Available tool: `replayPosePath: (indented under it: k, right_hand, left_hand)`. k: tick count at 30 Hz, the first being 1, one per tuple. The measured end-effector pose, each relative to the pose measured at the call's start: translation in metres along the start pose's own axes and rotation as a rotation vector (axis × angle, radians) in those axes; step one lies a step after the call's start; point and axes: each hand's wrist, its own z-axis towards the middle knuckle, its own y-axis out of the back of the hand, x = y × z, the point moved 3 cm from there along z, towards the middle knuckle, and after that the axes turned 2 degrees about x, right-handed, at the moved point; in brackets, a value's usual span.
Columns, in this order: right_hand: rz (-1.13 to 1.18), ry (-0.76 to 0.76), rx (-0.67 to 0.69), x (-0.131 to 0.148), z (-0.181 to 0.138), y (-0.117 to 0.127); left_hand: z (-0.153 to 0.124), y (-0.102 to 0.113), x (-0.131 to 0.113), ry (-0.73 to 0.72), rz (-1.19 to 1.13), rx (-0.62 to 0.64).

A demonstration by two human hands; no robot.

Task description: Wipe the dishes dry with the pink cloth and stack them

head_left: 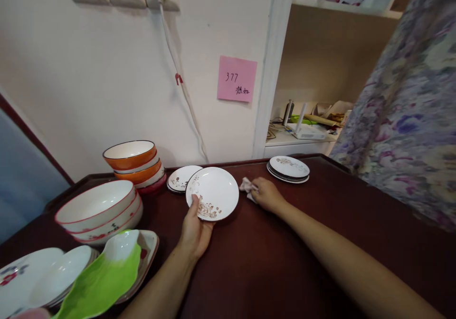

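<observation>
My left hand (197,231) grips a small white plate (218,188) with a brown flower print, thumb on its face and fingers underneath. The plate is tilted toward me above the dark red table (228,281). To its right, my right hand (268,194) is closed on a crumpled pale cloth (248,186), apart from the plate. Partly hidden behind the held plate lie more small plates (178,178) with the same kind of print. A short stack of matching plates (289,168) sits beyond my right hand.
Orange and white bowls (130,162) are stacked at the left back. Before them stand large red-rimmed bowls (99,212), a green leaf-shaped dish (103,281) and white plates (30,271). A white cord (178,67) runs down the wall. A floral curtain (409,114) hangs at right.
</observation>
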Motion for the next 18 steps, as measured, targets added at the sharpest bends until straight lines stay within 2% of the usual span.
replayPosePath:
  k: [3,5,7,9,12,15,18]
  right_hand:
    - [0.164,0.002,-0.344,0.017,0.015,0.026]
    - [0.224,0.150,-0.434,0.042,0.018,0.032]
    - [0.191,0.341,-0.315,0.076,0.013,0.019]
    - [0.111,0.490,-0.163,0.108,-0.003,-0.003]
    - [0.084,0.638,-0.058,0.139,-0.029,-0.027]
    - [0.056,0.700,0.046,0.137,-0.034,-0.026]
    - [-0.050,0.593,0.052,0.110,-0.014,-0.012]
  left_hand:
    - [0.000,-0.001,0.004,0.014,0.017,-0.004]
    - [0.001,-0.001,0.006,0.031,0.022,0.011]
    - [0.001,-0.002,0.007,0.047,0.023,0.053]
    - [0.001,-0.001,0.006,0.064,0.019,0.086]
    - [0.000,0.003,0.004,0.093,0.002,0.042]
    - [0.000,0.003,0.002,0.079,-0.006,0.018]
    - [0.000,-0.003,0.005,0.050,0.014,0.114]
